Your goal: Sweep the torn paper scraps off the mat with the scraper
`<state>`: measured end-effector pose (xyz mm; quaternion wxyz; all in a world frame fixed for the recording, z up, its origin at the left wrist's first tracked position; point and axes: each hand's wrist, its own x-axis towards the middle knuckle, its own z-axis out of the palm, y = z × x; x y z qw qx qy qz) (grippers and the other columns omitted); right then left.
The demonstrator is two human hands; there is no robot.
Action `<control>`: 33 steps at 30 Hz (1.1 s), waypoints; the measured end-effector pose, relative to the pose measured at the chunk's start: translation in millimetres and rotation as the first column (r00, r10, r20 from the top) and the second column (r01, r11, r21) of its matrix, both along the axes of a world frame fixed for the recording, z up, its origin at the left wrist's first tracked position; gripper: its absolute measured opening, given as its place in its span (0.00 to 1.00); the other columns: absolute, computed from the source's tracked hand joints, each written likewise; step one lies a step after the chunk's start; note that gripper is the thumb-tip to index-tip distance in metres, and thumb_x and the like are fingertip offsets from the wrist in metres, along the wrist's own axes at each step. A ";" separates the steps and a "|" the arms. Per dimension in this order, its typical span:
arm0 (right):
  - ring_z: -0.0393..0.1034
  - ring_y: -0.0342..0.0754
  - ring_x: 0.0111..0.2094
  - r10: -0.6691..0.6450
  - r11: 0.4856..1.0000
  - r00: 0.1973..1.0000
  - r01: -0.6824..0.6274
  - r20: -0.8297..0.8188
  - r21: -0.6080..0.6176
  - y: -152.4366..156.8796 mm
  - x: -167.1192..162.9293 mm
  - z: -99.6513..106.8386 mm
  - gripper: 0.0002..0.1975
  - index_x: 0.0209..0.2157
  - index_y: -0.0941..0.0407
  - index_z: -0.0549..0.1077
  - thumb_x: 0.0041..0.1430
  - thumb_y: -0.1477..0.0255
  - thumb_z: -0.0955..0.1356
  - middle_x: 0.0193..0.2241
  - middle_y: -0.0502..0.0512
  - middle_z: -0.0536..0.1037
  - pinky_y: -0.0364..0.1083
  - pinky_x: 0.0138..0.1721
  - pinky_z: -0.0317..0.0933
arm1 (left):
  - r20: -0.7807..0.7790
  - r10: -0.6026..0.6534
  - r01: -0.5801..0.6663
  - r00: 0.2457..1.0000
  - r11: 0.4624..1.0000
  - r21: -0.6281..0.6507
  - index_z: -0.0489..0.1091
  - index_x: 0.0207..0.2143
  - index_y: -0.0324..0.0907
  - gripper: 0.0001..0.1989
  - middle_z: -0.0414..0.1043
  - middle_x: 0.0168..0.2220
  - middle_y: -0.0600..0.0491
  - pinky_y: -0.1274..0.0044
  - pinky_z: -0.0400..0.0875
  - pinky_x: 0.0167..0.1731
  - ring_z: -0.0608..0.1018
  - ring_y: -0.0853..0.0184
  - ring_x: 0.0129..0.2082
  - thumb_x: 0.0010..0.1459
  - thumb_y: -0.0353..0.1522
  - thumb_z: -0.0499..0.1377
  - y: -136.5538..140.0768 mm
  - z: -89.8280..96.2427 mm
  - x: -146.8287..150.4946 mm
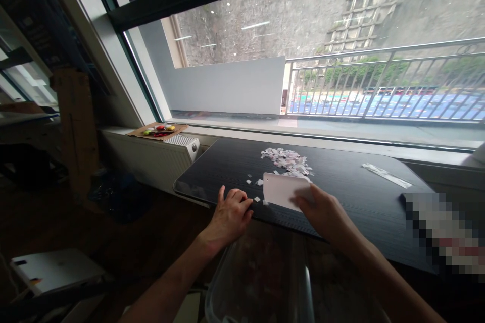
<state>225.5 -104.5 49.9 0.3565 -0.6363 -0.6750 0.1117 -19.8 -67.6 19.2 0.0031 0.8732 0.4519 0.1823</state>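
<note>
My right hand (320, 207) grips the right end of a flat white plastic scraper or card (281, 190), which leans over the dark tabletop (227, 164). Just beyond the card's top edge lies a heap of small white paper-like scraps (286, 158). A few loose scraps (257, 199) are scattered left of the card, close to the near edge. My left hand (232, 212) rests at that edge beside them, fingers bent and the outer finger spread; no object shows in it. Below the edge, between my forearms, sits a clear plastic bin (223, 290), its contents too dim to make out.
A clear strip (386, 175) lies on the table's right side, and a blurred-out item (447, 232) occupies the right corner. Behind stands a large window with a sill. Left are a radiator (166, 156), cardboard with colourful items (159, 131) and a white box-like object (56, 267).
</note>
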 end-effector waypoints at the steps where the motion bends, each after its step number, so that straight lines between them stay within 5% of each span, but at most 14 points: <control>1: 0.75 0.52 0.28 -0.019 1.000 0.999 0.019 0.047 -0.010 -1.7 2.3 3.9 0.11 0.33 0.53 0.74 0.55 0.62 0.64 0.27 0.54 0.81 0.45 0.28 0.62 | 0.005 -0.003 0.003 1.000 1.000 0.007 0.71 0.43 0.45 0.10 0.71 0.43 0.50 0.47 0.47 0.60 0.69 0.59 0.50 0.59 0.29 0.55 0.0 -0.5 -1.1; 5: 0.75 0.52 0.28 -0.127 0.991 0.981 0.131 0.144 -0.019 -13.9 14.2 18.0 0.11 0.33 0.51 0.74 0.55 0.61 0.64 0.25 0.52 0.81 0.45 0.28 0.61 | 0.017 -0.011 0.011 1.000 1.000 0.022 0.71 0.42 0.44 0.10 0.71 0.43 0.49 0.47 0.48 0.60 0.69 0.58 0.50 0.58 0.29 0.55 -1.3 -0.8 0.7; 13: 0.75 0.52 0.29 -0.103 0.992 0.989 0.110 0.105 -0.067 -15.4 19.7 13.7 0.12 0.33 0.51 0.72 0.55 0.59 0.63 0.26 0.52 0.81 0.46 0.29 0.62 | -0.003 -0.033 0.033 0.999 0.999 -0.001 0.70 0.44 0.42 0.11 0.71 0.45 0.48 0.47 0.47 0.60 0.69 0.58 0.51 0.58 0.29 0.56 -2.9 4.9 7.8; 18: 0.75 0.52 0.27 -0.210 0.978 0.977 0.210 0.033 -0.001 -28.2 30.1 14.5 0.13 0.32 0.51 0.74 0.53 0.58 0.65 0.24 0.51 0.80 0.45 0.27 0.61 | -0.004 -0.067 0.067 0.998 0.998 0.007 0.71 0.44 0.42 0.11 0.70 0.46 0.48 0.47 0.48 0.60 0.69 0.57 0.52 0.59 0.29 0.56 -3.9 8.5 20.2; 25: 0.75 0.51 0.27 -0.147 0.989 0.983 0.147 -0.107 -0.014 -30.2 24.3 4.8 0.15 0.32 0.54 0.75 0.52 0.58 0.65 0.26 0.54 0.81 0.45 0.28 0.64 | -0.022 -0.117 0.117 0.993 0.993 0.000 0.71 0.42 0.42 0.09 0.70 0.46 0.47 0.48 0.47 0.61 0.69 0.58 0.52 0.59 0.29 0.55 -6.3 20.9 40.6; 33: 0.75 0.54 0.26 -0.240 0.970 0.960 0.242 0.145 0.003 -47.7 49.4 11.4 0.11 0.32 0.50 0.73 0.54 0.59 0.65 0.23 0.52 0.80 0.46 0.26 0.60 | 0.018 -0.065 0.063 0.998 0.995 0.072 0.72 0.44 0.43 0.11 0.70 0.44 0.48 0.49 0.47 0.60 0.69 0.58 0.51 0.59 0.30 0.54 1.1 6.4 14.3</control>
